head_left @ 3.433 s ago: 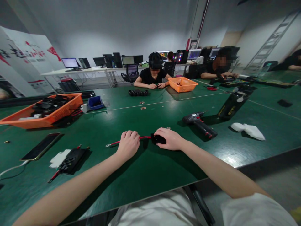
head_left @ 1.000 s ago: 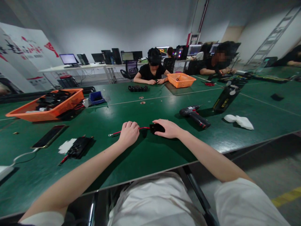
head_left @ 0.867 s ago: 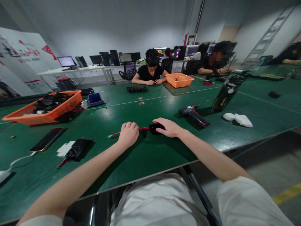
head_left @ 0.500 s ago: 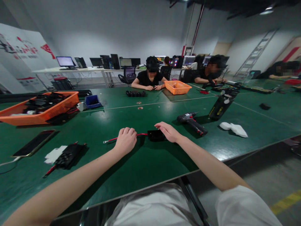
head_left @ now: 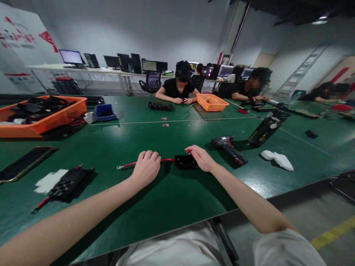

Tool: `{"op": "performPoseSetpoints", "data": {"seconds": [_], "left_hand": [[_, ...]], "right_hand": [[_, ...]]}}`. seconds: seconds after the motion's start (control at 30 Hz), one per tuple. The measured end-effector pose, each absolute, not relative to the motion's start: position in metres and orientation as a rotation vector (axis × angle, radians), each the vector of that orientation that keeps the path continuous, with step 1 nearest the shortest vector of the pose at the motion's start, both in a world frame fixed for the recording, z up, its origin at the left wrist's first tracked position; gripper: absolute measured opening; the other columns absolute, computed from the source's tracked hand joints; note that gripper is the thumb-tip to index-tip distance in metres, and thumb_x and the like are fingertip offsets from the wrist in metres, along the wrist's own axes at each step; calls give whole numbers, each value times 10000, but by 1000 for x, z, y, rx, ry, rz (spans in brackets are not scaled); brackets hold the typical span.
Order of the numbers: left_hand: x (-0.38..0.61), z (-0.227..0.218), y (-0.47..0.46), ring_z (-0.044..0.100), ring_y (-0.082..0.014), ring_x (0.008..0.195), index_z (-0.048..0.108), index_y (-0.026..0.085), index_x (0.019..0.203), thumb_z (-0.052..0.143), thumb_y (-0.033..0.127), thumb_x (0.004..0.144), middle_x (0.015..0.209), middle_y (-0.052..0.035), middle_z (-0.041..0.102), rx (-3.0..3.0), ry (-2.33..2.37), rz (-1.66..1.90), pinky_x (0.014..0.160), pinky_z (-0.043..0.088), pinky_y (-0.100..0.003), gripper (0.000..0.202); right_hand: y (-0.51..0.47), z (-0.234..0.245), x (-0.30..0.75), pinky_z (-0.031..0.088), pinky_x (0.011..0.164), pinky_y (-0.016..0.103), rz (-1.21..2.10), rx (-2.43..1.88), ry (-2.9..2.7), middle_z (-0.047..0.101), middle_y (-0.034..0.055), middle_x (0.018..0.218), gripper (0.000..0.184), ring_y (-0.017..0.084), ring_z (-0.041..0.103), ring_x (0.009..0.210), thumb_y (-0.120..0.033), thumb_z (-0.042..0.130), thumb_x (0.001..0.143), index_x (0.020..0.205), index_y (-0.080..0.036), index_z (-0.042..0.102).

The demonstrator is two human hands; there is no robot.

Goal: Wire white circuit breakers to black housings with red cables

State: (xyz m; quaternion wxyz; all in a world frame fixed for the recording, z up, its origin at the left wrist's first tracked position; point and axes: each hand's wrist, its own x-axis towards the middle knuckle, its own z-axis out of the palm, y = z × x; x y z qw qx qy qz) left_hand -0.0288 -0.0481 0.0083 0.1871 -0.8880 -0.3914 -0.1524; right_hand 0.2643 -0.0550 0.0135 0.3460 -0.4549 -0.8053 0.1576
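Observation:
A small black block (head_left: pixel 184 162) with a red wire (head_left: pixel 126 164) lies on the green table (head_left: pixel 172 195) in front of me. My left hand (head_left: pixel 145 168) is curled in a fist over the red wire, pressing it down. My right hand (head_left: pixel 202 158) rests at the block's right side with its fingers stretched out and touching it. The wire's metal lug end pokes out to the left of my left hand.
A cordless screwdriver (head_left: pixel 229 146) and a white cloth (head_left: pixel 277 159) lie to the right. To the left are a black connector part (head_left: pixel 66 181), a phone (head_left: pixel 23 163), an orange tray (head_left: pixel 41 114) and a blue bin (head_left: pixel 103 111). Other people sit across the table near an orange bin (head_left: pixel 211 102).
My right hand has slid off the top of the black block to its right side, fingers now stretched out. The left hand stays on the wire. My head has turned slightly.

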Motion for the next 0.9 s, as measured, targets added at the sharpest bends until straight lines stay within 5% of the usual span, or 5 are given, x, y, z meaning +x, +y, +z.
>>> {"op": "performPoseSetpoints", "data": {"seconds": [0.17, 0.27, 0.47, 0.57, 0.9], "left_hand": [[-30, 8, -49, 541, -307, 1007, 688, 155, 994, 443, 203, 951, 1047, -142, 649, -2486, -1090, -464, 883, 393, -471, 253], [-30, 8, -50, 544, -308, 1003, 684, 142, 984, 444, 200, 950, 1033, -140, 650, -2455, -1090, -451, 881, 395, -470, 249], [-32, 8, -49, 551, -300, 994, 692, 137, 994, 454, 188, 944, 1025, -142, 653, -2457, -1080, -465, 879, 397, -463, 248], [-32, 8, -49, 550, -294, 991, 695, 135, 991, 454, 187, 944, 1021, -141, 654, -2463, -1079, -475, 879, 393, -457, 251], [-32, 7, -48, 546, -294, 995, 699, 129, 986, 459, 181, 938, 1014, -145, 654, -2462, -1060, -495, 868, 389, -449, 250]], "right_hand": [[-47, 32, 306, 435, 984, 432, -322, -1684, -1802, 651, 156, 1077, 332, 305, 576, 1058, -380, 464, 951, 1099, -136, 633], [-46, 39, 347, 401, 997, 493, -523, -2180, -1463, 616, 250, 1162, 506, 391, 537, 1142, -442, 511, 891, 1183, -37, 592], [-47, 34, 396, 448, 953, 482, 186, -2663, -1315, 595, 313, 1237, 970, 413, 599, 1149, -844, 378, 805, 1259, -12, 585], [-43, 30, 405, 474, 931, 455, 219, -2653, -1439, 596, 306, 1255, 1056, 404, 614, 1141, -895, 515, 674, 1269, -27, 595], [-34, 27, 416, 523, 836, 400, 237, -2740, -1371, 699, 235, 1085, 703, 355, 682, 1007, -671, 631, 752, 1116, -75, 705]]}}
